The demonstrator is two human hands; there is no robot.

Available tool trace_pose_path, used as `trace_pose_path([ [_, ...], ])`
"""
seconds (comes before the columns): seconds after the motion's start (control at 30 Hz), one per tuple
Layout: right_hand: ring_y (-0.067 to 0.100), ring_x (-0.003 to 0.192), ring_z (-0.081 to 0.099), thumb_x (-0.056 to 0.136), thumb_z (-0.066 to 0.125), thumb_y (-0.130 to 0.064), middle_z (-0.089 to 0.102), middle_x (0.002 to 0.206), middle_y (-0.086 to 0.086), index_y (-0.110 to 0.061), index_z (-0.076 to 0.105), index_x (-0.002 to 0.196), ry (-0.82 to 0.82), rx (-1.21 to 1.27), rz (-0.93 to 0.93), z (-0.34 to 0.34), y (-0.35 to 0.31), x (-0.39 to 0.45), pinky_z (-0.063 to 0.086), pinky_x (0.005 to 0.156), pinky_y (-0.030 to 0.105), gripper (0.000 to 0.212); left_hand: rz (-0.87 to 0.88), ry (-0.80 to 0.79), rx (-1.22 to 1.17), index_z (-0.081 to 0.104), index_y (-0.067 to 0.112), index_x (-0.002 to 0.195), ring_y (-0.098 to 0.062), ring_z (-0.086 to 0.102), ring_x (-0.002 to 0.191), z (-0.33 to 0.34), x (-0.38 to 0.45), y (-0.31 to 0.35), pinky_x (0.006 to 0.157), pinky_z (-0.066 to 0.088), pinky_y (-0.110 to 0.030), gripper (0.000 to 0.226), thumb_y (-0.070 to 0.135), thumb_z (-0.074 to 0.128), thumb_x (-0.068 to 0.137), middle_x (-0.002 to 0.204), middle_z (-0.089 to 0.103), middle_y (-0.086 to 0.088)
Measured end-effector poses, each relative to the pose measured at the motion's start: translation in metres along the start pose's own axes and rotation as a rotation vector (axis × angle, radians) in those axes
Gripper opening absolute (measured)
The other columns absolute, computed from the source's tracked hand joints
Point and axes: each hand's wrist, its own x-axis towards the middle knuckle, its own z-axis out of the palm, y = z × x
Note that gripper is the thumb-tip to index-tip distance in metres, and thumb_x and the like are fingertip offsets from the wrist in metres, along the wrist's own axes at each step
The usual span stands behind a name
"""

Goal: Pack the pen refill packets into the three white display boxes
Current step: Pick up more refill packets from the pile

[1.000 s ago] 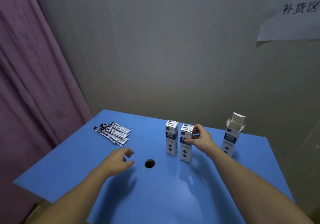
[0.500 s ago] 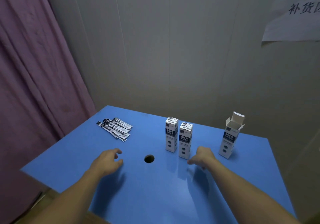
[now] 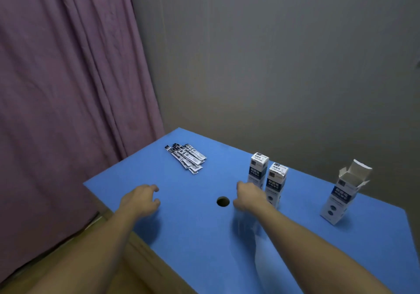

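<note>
A fan of several black-and-white pen refill packets point(image 3: 186, 158) lies at the far left of the blue table point(image 3: 195, 237). Two closed white display boxes stand upright side by side, the left one point(image 3: 258, 167) and the right one point(image 3: 276, 181). A third white box point(image 3: 343, 193) stands at the far right with its top flaps open. My left hand point(image 3: 142, 199) hovers over the table's near left, fingers loosely curled, holding nothing. My right hand point(image 3: 248, 197) hangs just in front of the two closed boxes, fingers loosely curled and empty, covering the boxes' lower left.
A round hole point(image 3: 223, 201) pierces the table between my hands. A purple curtain point(image 3: 68, 89) hangs at the left, and a grey wall point(image 3: 284, 66) stands behind the table. The table's left edge runs close to my left forearm.
My right hand let go of the right closed box, dropped, then moved left toward the hole. The view swung left, and my left hand drifted slightly left.
</note>
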Motion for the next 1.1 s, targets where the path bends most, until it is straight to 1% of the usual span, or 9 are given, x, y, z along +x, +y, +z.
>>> trace_pose_path([
  [0.13, 0.028, 0.103, 0.051, 0.088, 0.058, -0.025, 0.052, 0.111, 0.008, -0.016, 0.041, 0.102, -0.021, -0.047, -0.051, -0.002, -0.039, 0.016, 0.042, 0.076, 0.035, 0.024, -0.063, -0.003, -0.003, 0.047, 0.029, 0.143, -0.018, 0.052, 0.127, -0.004, -0.003, -0.031, 0.1, 0.049, -0.04, 0.051, 0.041, 0.047, 0.094, 0.14, 0.053, 0.004],
  [0.2, 0.029, 0.113, 0.053, 0.088, 0.053, -0.02, 0.054, 0.121, 0.008, -0.016, 0.047, 0.111, -0.032, -0.06, -0.053, -0.001, -0.06, 0.026, 0.044, 0.08, 0.035, 0.025, -0.084, 0.0, -0.016, 0.047, 0.029, 0.142, -0.018, 0.052, 0.126, -0.006, -0.004, -0.047, 0.099, 0.049, -0.039, 0.049, 0.04, 0.045, 0.095, 0.139, 0.053, 0.004],
  [0.3, 0.029, 0.12, 0.052, 0.09, 0.051, -0.021, 0.053, 0.129, 0.008, -0.014, 0.048, 0.125, -0.039, -0.077, -0.038, 0.002, -0.091, 0.043, 0.046, 0.089, 0.037, 0.035, -0.106, 0.018, -0.041, 0.051, 0.028, 0.14, -0.017, 0.053, 0.125, -0.008, 0.001, -0.076, 0.1, 0.048, -0.036, 0.045, 0.039, 0.045, 0.097, 0.137, 0.055, 0.003],
  [0.53, 0.026, 0.123, 0.053, 0.09, 0.05, -0.023, 0.055, 0.132, 0.005, -0.016, 0.049, 0.131, -0.041, -0.065, 0.03, 0.015, -0.16, 0.083, 0.048, 0.093, 0.036, 0.042, -0.15, 0.005, -0.078, 0.057, 0.028, 0.135, -0.016, 0.057, 0.119, -0.018, 0.029, -0.164, 0.095, 0.051, -0.034, 0.043, 0.041, 0.047, 0.095, 0.132, 0.06, 0.003],
  [0.7, 0.025, 0.119, 0.054, 0.086, 0.052, -0.024, 0.056, 0.13, 0.004, -0.019, 0.052, 0.123, -0.025, -0.051, 0.065, 0.022, -0.198, 0.108, 0.048, 0.089, 0.034, 0.038, -0.152, 0.024, -0.103, 0.059, 0.03, 0.133, -0.016, 0.058, 0.117, -0.03, 0.057, -0.206, 0.094, 0.051, -0.034, 0.041, 0.039, 0.048, 0.094, 0.13, 0.06, 0.004],
  [0.8, 0.024, 0.118, 0.054, 0.085, 0.052, -0.022, 0.057, 0.127, 0.004, -0.018, 0.052, 0.122, -0.004, -0.04, 0.076, 0.024, -0.217, 0.121, 0.048, 0.088, 0.035, 0.037, -0.152, 0.077, -0.131, 0.06, 0.029, 0.132, -0.018, 0.057, 0.12, -0.031, 0.073, -0.214, 0.097, 0.05, -0.036, 0.041, 0.033, 0.047, 0.094, 0.134, 0.058, 0.003],
  [0.93, 0.026, 0.12, 0.052, 0.086, 0.054, -0.023, 0.055, 0.127, 0.004, -0.018, 0.05, 0.124, 0.038, -0.045, 0.093, 0.028, -0.233, 0.142, 0.048, 0.087, 0.036, 0.038, -0.153, 0.189, -0.172, 0.057, 0.027, 0.135, -0.018, 0.054, 0.122, -0.031, 0.1, -0.206, 0.091, 0.051, -0.035, 0.041, 0.028, 0.044, 0.096, 0.136, 0.053, 0.005],
  [1.0, 0.026, 0.12, 0.053, 0.087, 0.056, -0.024, 0.055, 0.127, 0.004, -0.017, 0.05, 0.124, 0.067, -0.039, 0.091, 0.028, -0.238, 0.156, 0.048, 0.088, 0.036, 0.037, -0.119, 0.21, -0.189, 0.056, 0.024, 0.136, -0.019, 0.054, 0.122, -0.034, 0.119, -0.195, 0.087, 0.05, -0.034, 0.041, 0.028, 0.043, 0.098, 0.136, 0.053, 0.004],
  [1.1, 0.027, 0.119, 0.054, 0.088, 0.056, -0.022, 0.054, 0.127, 0.006, -0.016, 0.05, 0.124, 0.115, 0.023, 0.109, 0.026, -0.242, 0.178, 0.048, 0.09, 0.038, 0.037, -0.042, 0.219, -0.194, 0.058, 0.022, 0.134, -0.02, 0.056, 0.121, -0.035, 0.148, -0.174, 0.089, 0.05, -0.034, 0.04, 0.029, 0.046, 0.097, 0.134, 0.056, 0.002],
])
